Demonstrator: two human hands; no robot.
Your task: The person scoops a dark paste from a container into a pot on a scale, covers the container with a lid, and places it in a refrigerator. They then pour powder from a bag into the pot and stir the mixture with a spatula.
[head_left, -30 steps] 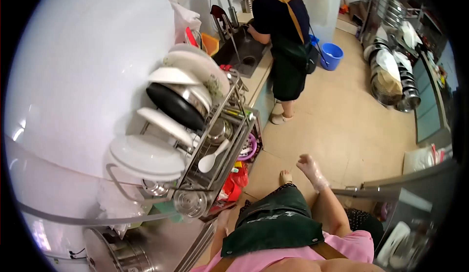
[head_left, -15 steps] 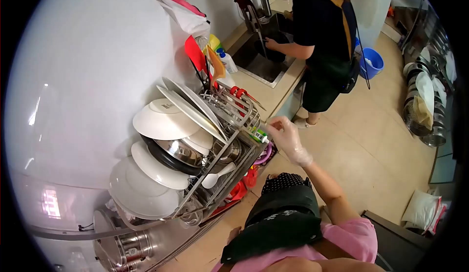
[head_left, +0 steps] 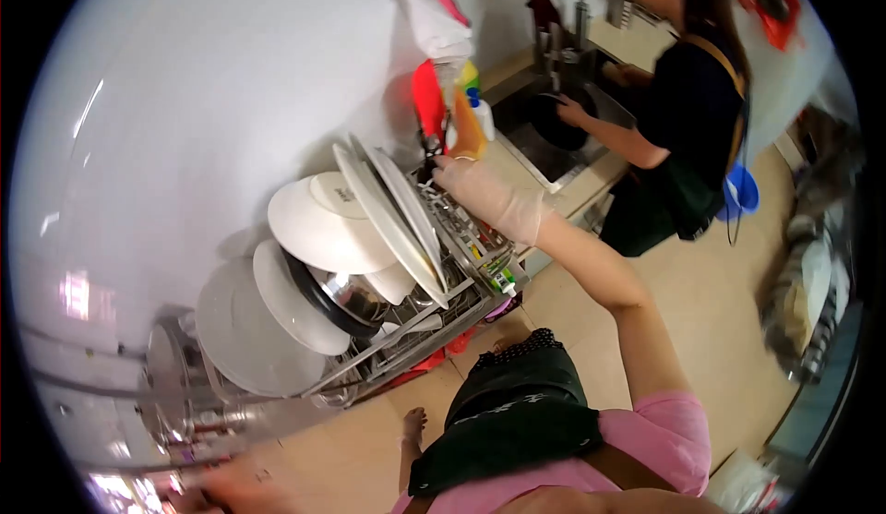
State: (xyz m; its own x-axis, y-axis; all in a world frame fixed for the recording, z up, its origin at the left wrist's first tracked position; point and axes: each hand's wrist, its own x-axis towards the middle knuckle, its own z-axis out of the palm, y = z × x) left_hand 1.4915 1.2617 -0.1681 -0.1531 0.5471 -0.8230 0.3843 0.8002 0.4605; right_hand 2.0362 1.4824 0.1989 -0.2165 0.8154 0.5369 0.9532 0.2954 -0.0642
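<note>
My right hand (head_left: 471,191), in a clear glove, reaches over the dish rack (head_left: 378,352) to its utensil holder. Its fingers are pressed together at dark handles beside the red spatula (head_left: 428,99) and the orange utensil (head_left: 469,126); what they grip is partly hidden. White plates (head_left: 383,214), a white bowl (head_left: 318,223) and a metal pan with a black rim (head_left: 355,302) lean in the rack. Down beside the dark apron (head_left: 517,440) hangs my left hand (head_left: 413,426), small and unclear, away from the rack.
Past the rack, a person (head_left: 692,117) holds a black pan (head_left: 558,122) in the sink (head_left: 526,149). Bottles (head_left: 483,117) stand near the sink's edge. A blue bucket (head_left: 741,191) is on the floor behind that person. Metal pots (head_left: 812,283) line the right side.
My right hand has moved from the rack's near side to the utensil holder. My left hand has come into clearer view. The view has shifted, and the other person's head now shows.
</note>
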